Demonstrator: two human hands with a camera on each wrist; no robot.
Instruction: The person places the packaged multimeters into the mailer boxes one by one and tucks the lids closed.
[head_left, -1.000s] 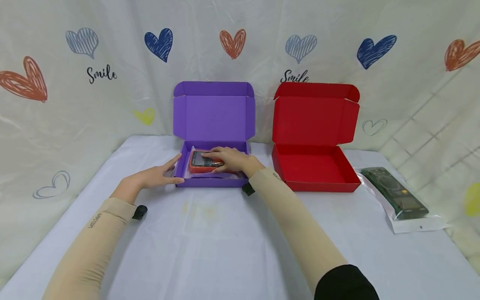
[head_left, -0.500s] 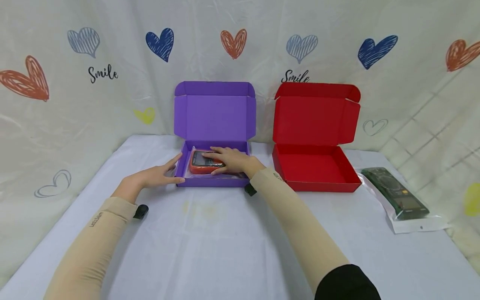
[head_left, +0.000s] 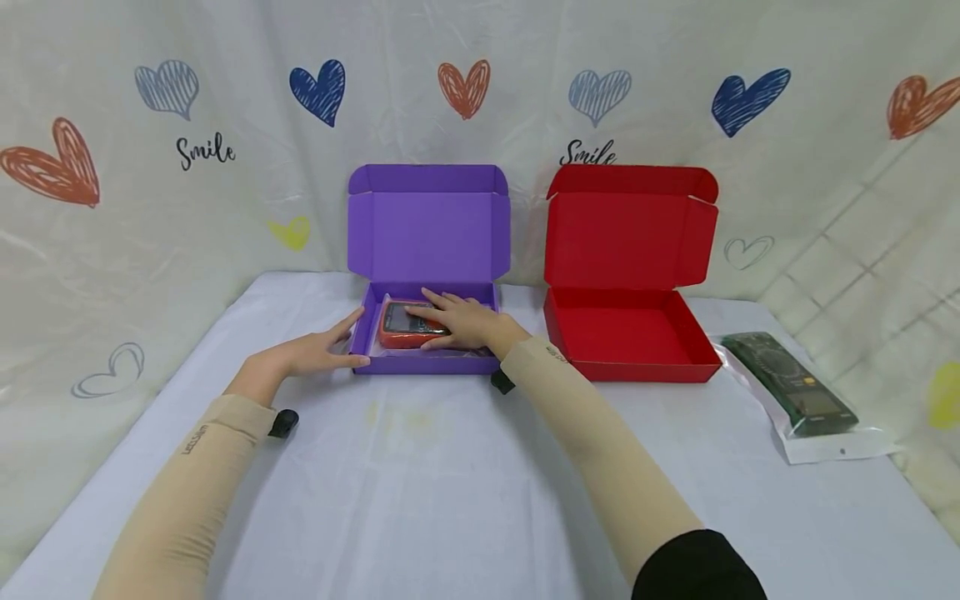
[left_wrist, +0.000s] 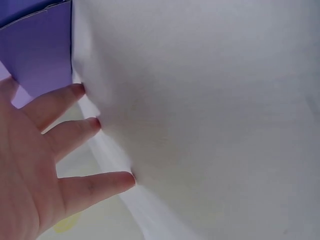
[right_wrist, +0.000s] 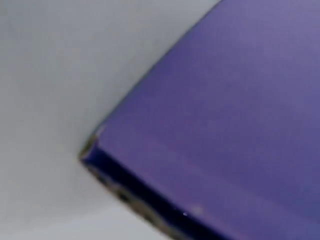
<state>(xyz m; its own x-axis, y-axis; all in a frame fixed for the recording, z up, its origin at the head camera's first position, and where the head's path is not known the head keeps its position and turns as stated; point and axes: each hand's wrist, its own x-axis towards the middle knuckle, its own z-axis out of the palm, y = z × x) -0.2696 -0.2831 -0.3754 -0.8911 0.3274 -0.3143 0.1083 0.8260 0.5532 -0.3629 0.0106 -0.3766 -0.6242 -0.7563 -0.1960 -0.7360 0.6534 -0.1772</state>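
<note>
An orange-red multimeter (head_left: 408, 325) with a dark face lies in a clear plastic bag inside the open purple box (head_left: 420, 365). My right hand (head_left: 468, 323) rests over its right part, fingers spread and nearly straight, hiding that side. At the box's left front corner my left hand (head_left: 311, 352) touches the outer wall with thumb and fingertips, fingers extended. In the left wrist view several spread fingers (left_wrist: 75, 135) show beside the purple wall (left_wrist: 40, 55). Only a close purple box corner (right_wrist: 200, 125) fills the right wrist view; the right hand is out of sight there.
To the right stands an open red box (head_left: 630, 337) with its lid raised. Beyond it, a dark green multimeter (head_left: 791, 387) in a clear bag (head_left: 832, 450) lies near the table's right edge. A white cloth covers the table (head_left: 420, 500). Behind hangs a heart-printed curtain (head_left: 525, 83).
The bag's front edge, raised along the box's front wall a second ago, now lies lower. My right fingers have spread slightly; the left hand stays at the box's corner.
</note>
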